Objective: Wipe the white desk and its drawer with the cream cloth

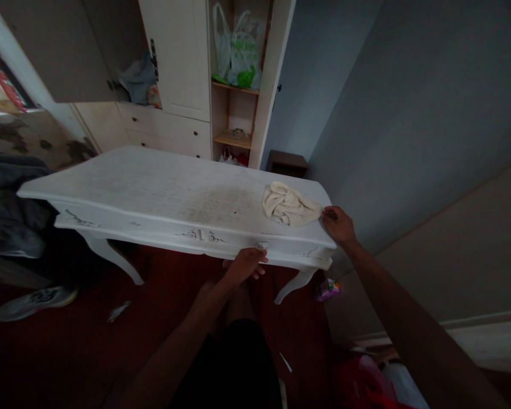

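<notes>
Your right hand (339,225) is at the right end of the white table (153,176), its fingers curled in and closed on the tapered tip of the cream cloth (290,204). The cloth lies crumpled on the tabletop, to the left of that hand, with its bunched bulk spreading away from your fingertips towards the grey smudge (221,203) on the surface. Your left hand (248,263) is lower, in front of the drawer edge, thumb up by the round knob (262,245) and the other fingers loosely bent beneath; you cannot tell from here whether it grips the knob or merely touches it. The cloth sits above and to the right of this hand, well clear of its fingers, with the table's front edge between them
</notes>
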### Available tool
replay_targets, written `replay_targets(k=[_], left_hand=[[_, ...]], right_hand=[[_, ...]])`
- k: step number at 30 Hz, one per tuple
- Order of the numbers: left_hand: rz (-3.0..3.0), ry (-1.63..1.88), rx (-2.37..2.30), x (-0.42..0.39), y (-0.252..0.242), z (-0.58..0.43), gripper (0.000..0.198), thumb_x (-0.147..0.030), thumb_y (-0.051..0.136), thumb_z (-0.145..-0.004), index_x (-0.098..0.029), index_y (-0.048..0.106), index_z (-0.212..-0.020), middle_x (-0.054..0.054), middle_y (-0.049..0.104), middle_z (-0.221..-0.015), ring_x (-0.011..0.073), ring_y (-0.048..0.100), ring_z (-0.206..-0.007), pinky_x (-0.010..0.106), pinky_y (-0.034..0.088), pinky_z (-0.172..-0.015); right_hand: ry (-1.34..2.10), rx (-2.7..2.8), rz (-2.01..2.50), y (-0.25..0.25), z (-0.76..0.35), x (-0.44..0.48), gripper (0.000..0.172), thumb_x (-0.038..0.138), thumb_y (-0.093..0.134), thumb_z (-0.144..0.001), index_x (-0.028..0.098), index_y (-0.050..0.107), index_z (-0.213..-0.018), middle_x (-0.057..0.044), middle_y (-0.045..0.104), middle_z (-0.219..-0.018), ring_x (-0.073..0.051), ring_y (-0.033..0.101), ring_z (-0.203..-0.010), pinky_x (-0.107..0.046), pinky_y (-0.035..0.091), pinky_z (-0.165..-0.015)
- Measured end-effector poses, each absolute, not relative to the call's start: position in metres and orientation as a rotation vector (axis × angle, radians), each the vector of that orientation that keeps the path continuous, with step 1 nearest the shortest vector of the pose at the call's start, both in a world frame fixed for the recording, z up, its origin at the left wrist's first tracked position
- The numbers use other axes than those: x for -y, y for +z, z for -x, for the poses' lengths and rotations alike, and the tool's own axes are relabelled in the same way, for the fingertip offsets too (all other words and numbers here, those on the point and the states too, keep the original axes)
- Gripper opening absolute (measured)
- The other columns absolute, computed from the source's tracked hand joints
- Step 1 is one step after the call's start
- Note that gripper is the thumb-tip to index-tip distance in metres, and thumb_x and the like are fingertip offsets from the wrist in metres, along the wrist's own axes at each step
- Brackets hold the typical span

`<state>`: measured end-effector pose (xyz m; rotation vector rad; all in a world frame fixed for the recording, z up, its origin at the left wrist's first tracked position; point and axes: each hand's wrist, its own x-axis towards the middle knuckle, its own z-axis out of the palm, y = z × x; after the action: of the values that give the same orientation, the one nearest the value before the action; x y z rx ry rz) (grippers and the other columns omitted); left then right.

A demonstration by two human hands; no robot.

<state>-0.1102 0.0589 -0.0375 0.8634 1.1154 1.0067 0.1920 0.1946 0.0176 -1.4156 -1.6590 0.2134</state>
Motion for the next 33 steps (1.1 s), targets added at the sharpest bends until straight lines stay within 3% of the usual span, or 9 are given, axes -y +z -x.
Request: replay_targets(k=[3, 6, 10, 14, 18, 21, 27, 31, 33], left_hand=[[-1.214, 1.026, -0.967, -0.056, 0.003, 0.126, 0.027, -0.041, 0.072, -0.079, -0.015, 0.075, -0.079, 0.01, 0.076, -0.086, 0.0144, 0.064, -0.055, 0.022, 0.046, -0.047], [-1.441, 1.174, -0.93, -0.075, 0.046, 0.137, 0.033, -0.04, 0.068, -0.083, -0.014, 0.076, -0.102, 0.007, 0.074, -0.078, 0.0159, 0.066, -0.064, 0.023, 0.049, -0.055], [-1.75, 1.385, -1.042, -0.122, 0.079, 0.14, 0.047, -0.038, 0.071, -0.08, -0.012, 0.068, -0.119, 0.013, 0.071, -0.111, 0.0228, 0.067, -0.095, 0.034, 0.052, -0.084], [-2.132, 1.326, -1.181, -0.16, 0.091, 0.124, 0.079, -0.044, 0.076, -0.075, -0.011, 0.049, -0.141, 0.021, 0.053, -0.141, 0.0341, 0.047, -0.132, 0.048, 0.036, -0.11], [-2.451, 1.044, -1.348, -0.183, 0.092, 0.101, 0.1, -0.06, 0.07, -0.075, -0.012, 0.03, -0.153, 0.026, 0.031, -0.156, 0.0396, 0.025, -0.146, 0.055, 0.027, -0.114], [-2.558, 0.812, -1.359, -0.201, 0.083, 0.095, 0.103, -0.068, 0.068, -0.072, -0.017, 0.03, -0.154, 0.023, 0.025, -0.16, 0.0415, 0.019, -0.148, 0.057, 0.027, -0.114], [-2.578, 0.676, -0.982, -0.221, 0.049, 0.128, 0.081, -0.065, 0.049, -0.087, -0.014, 0.037, -0.149, 0.016, 0.046, -0.151, 0.0255, 0.043, -0.138, 0.033, 0.032, -0.114], [-2.439, 0.84, -1.051, -0.222, 0.037, 0.152, 0.061, -0.064, 0.048, -0.087, -0.015, 0.064, -0.121, 0.013, 0.066, -0.125, 0.0257, 0.06, -0.115, 0.035, 0.043, -0.103], [-2.383, 0.903, -1.05, -0.222, 0.035, 0.156, 0.052, -0.062, 0.052, -0.086, -0.017, 0.07, -0.105, 0.01, 0.07, -0.113, 0.0248, 0.062, -0.107, 0.035, 0.045, -0.099]], right_hand=[[0.239, 1.622, 1.402, 0.019, -0.19, -0.193, 0.021, 0.032, 0.061, -0.066, 0.026, 0.061, -0.086, -0.008, 0.074, -0.092, -0.027, 0.07, -0.087, -0.048, 0.054, -0.09], [0.272, 1.533, 1.391, 0.023, -0.188, -0.188, 0.02, 0.04, 0.062, -0.071, 0.025, 0.063, -0.084, -0.008, 0.074, -0.088, -0.027, 0.069, -0.083, -0.047, 0.055, -0.087], [0.365, 1.266, 1.278, 0.028, -0.18, -0.171, 0.029, 0.051, 0.059, -0.079, 0.023, 0.064, -0.084, -0.007, 0.073, -0.08, -0.024, 0.069, -0.076, -0.043, 0.057, -0.079], [0.459, 0.947, 1.028, 0.027, -0.166, -0.137, 0.038, 0.056, 0.064, -0.079, 0.019, 0.065, -0.087, -0.002, 0.07, -0.072, -0.016, 0.064, -0.062, -0.034, 0.054, -0.067], [0.721, 0.746, 0.802, 0.006, -0.143, -0.087, 0.042, 0.058, 0.07, -0.077, 0.017, 0.066, -0.086, 0.002, 0.066, -0.062, -0.011, 0.06, -0.056, -0.025, 0.049, -0.058], [1.013, 0.67, 0.942, -0.025, -0.12, -0.053, 0.048, 0.063, 0.071, -0.074, 0.016, 0.067, -0.083, 0.002, 0.064, -0.058, -0.009, 0.052, -0.045, -0.021, 0.037, -0.043], [1.619, 0.641, 1.128, -0.075, -0.066, -0.034, 0.062, 0.072, 0.07, -0.069, 0.014, 0.07, -0.091, -0.001, 0.066, -0.058, -0.008, 0.05, -0.041, -0.019, 0.03, -0.038], [1.89, 0.597, 1.044, -0.076, -0.032, -0.05, 0.061, 0.071, 0.065, -0.075, 0.015, 0.069, -0.096, -0.001, 0.067, -0.059, -0.009, 0.05, -0.041, -0.019, 0.032, -0.04], [1.979, 0.552, 0.954, -0.072, -0.02, -0.06, 0.057, 0.069, 0.061, -0.081, 0.015, 0.068, -0.1, -0.001, 0.067, -0.06, -0.009, 0.05, -0.042, -0.019, 0.033, -0.04]])
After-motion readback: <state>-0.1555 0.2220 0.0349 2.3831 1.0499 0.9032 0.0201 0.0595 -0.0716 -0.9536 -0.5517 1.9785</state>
